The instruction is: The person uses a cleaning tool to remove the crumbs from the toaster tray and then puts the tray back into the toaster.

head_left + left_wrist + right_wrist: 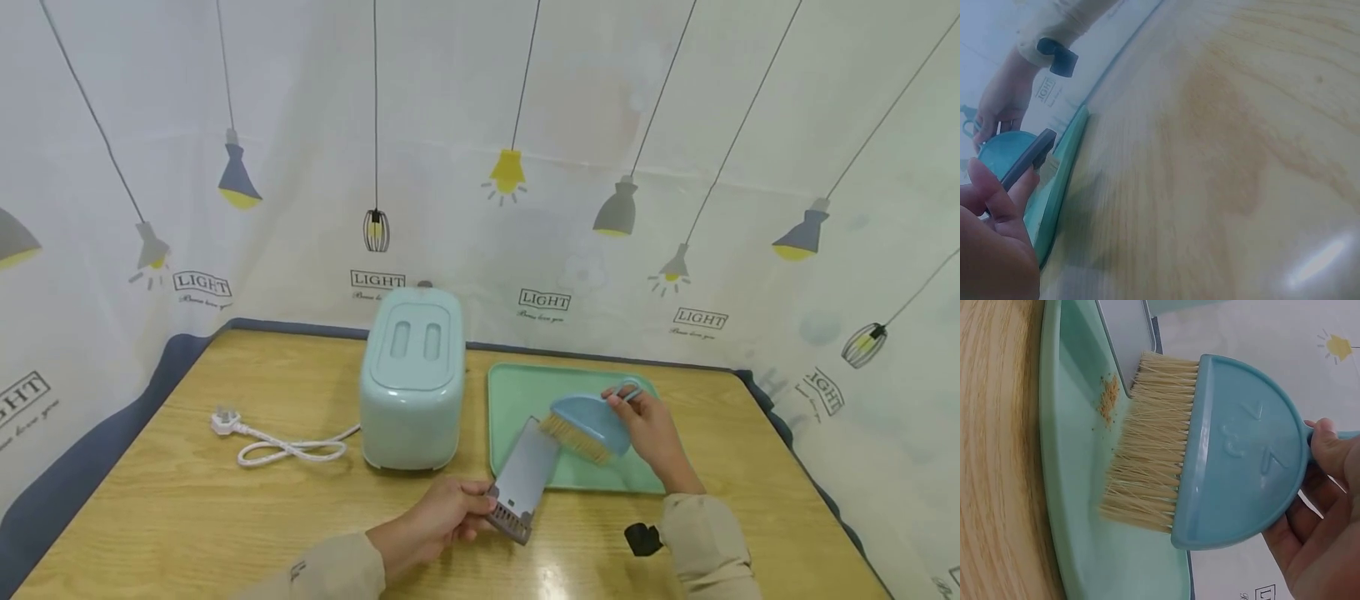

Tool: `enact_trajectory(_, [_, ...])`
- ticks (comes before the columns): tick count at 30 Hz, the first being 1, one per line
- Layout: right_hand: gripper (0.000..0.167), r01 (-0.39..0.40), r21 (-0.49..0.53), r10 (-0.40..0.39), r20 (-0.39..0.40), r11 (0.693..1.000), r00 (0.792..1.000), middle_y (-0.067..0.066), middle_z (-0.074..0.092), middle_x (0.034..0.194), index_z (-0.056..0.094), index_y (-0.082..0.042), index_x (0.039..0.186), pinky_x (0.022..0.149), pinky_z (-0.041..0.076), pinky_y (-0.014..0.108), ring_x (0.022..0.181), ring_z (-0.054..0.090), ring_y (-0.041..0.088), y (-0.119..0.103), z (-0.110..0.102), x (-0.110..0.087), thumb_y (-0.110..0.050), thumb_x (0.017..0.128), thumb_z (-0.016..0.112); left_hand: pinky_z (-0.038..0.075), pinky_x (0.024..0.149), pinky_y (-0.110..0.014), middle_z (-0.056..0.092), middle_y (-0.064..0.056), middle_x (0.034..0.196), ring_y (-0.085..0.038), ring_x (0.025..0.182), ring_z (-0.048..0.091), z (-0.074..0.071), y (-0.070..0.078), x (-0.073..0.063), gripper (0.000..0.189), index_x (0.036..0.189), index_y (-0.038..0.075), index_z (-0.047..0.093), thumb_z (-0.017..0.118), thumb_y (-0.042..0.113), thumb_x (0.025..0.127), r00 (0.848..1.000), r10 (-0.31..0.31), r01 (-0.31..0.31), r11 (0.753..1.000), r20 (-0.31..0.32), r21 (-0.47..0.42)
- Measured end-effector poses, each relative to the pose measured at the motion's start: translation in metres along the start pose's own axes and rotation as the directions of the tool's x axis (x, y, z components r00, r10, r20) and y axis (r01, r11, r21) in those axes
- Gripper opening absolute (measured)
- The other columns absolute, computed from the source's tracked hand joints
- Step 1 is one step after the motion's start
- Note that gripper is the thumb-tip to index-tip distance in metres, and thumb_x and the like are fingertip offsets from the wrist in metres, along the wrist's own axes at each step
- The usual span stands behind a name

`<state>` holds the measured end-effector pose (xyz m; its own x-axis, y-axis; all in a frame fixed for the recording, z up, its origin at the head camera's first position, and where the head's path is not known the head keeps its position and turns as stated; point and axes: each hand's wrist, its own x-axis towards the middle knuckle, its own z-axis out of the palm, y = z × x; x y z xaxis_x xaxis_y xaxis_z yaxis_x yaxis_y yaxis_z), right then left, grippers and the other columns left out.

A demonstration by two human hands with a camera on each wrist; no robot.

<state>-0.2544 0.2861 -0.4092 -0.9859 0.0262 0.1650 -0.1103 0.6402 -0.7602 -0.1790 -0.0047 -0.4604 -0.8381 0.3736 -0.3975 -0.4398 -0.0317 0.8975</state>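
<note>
My left hand (442, 515) pinches the near end of a flat grey metal crumb tray (527, 471) between thumb and fingers. The crumb tray slants over the left part of a green serving tray (510, 387). In my right hand (654, 432) is a blue hand brush (588, 419), gripped by its handle. Its tan bristles (1150, 444) meet the far end of the crumb tray in the right wrist view. Below that end, a small heap of orange-brown crumbs (1109, 399) lies on the green tray.
A pale blue toaster (412, 417) with a lid over its top stands left of the green tray. Its white power cord (292, 450) lies looped on the wooden table (187, 517), plug to the left. A lamp-print curtain (450, 125) hangs behind the table.
</note>
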Motion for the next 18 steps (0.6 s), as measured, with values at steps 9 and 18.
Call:
enact_trajectory(9, [0.029,0.08,-0.095,-0.079,0.019,0.992,0.997,0.017,0.068,0.114,0.066,-0.002,0.106,0.075,0.049,0.019,0.107,0.062,0.033,-0.005,-0.011,-0.002,-0.024,0.101,0.048,0.043,0.047,-0.009,0.072,-0.018,0.107,0.0,0.061,0.064,-0.002,0.005,-0.001,0.052,0.139,-0.009,0.041,0.058,0.005,0.092,1.0,-0.009,0.009,1.0,-0.011,-0.013])
enact_trajectory(18, [0.029,0.065,-0.131,-0.066,-0.004,0.989,0.998,0.017,0.069,0.113,0.067,-0.002,0.107,0.072,0.049,0.018,0.095,0.061,0.005,0.003,-0.017,-0.007,-0.025,0.101,0.05,0.044,0.046,-0.01,0.074,-0.015,0.101,-0.001,0.062,0.065,-0.001,0.004,0.002,0.048,0.135,-0.01,0.047,0.059,0.004,0.092,0.999,-0.032,0.032,0.999,-0.019,-0.016])
